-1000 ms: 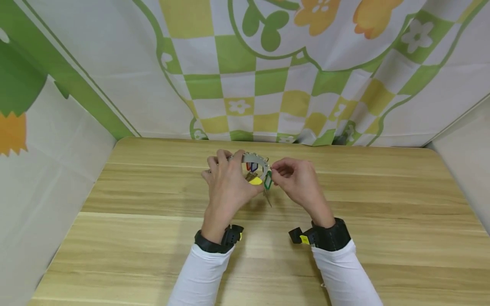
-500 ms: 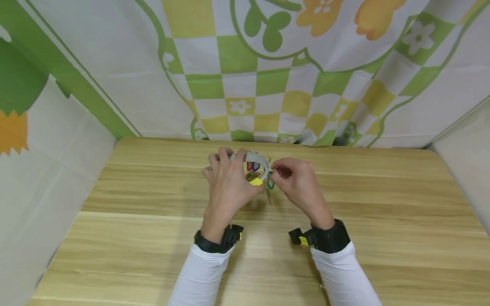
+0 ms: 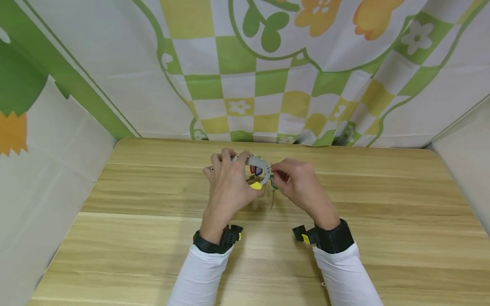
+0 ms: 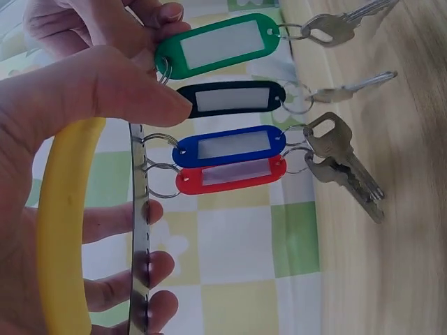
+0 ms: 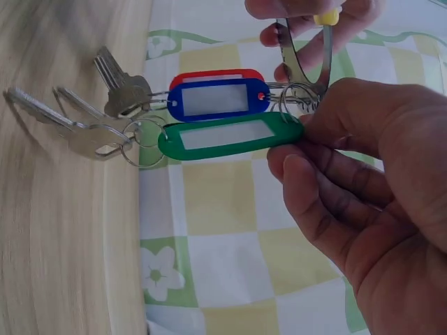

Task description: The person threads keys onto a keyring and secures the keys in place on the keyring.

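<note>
Over the far middle of the table, my left hand (image 3: 229, 182) grips a curved metal key holder (image 3: 259, 162) with a yellow handle (image 4: 66, 230). Its thumb crosses the holder while several fingertips curl behind the metal band. In the left wrist view, black (image 4: 272, 96), blue (image 4: 234, 145) and red (image 4: 195, 187) key tags hang from the band, each with a key on a split ring. My right hand (image 3: 302, 185) pinches the end of a green key tag (image 5: 220, 136) by its wire ring, right at the holder's rim. A key (image 5: 80, 136) dangles from that tag's other end.
The wooden table (image 3: 134, 255) lies under both forearms. A patterned green, yellow and white cloth (image 3: 268, 80) hangs directly behind its far edge. Pale walls (image 3: 49, 178) flank the table. Each wrist wears a black strap (image 3: 334, 238) with a small camera.
The right hand stays at the holder's rim, its fingers shifting slightly on the green tag, which now hangs lower and more behind them. The holder has tilted slightly and moved a little right.
</note>
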`<state>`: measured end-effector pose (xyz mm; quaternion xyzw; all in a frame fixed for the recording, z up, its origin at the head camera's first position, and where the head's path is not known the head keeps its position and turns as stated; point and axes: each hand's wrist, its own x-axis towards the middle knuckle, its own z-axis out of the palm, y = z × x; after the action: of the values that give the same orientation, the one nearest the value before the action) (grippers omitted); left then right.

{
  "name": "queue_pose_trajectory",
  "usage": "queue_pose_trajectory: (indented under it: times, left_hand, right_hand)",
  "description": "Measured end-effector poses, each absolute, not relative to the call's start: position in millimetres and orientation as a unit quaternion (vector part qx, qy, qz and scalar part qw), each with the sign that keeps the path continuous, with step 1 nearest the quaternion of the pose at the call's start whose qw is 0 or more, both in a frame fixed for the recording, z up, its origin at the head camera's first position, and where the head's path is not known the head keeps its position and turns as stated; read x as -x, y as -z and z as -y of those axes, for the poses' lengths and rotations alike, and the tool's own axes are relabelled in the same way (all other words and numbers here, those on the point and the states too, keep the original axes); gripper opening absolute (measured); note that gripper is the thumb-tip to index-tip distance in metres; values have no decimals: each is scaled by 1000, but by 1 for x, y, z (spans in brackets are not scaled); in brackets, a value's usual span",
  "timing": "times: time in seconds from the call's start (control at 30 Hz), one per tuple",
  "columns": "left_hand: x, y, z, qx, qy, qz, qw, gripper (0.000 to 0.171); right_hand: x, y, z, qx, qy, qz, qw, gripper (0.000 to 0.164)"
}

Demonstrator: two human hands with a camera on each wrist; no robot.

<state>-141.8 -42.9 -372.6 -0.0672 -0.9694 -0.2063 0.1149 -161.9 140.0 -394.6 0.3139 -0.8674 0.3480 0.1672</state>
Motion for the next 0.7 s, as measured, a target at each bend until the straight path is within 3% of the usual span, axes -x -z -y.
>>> queue_pose_trajectory:
  times: [0.47, 0.7]
  left_hand:
    - [142, 375, 39, 19, 236, 964, 120, 86]
    - [141, 374, 39, 28, 234, 964, 120, 84]
  right_hand:
    - [162, 392, -138, -228, -405, 875, 137, 13]
    - [160, 393, -136, -286, -330, 880, 185, 15]
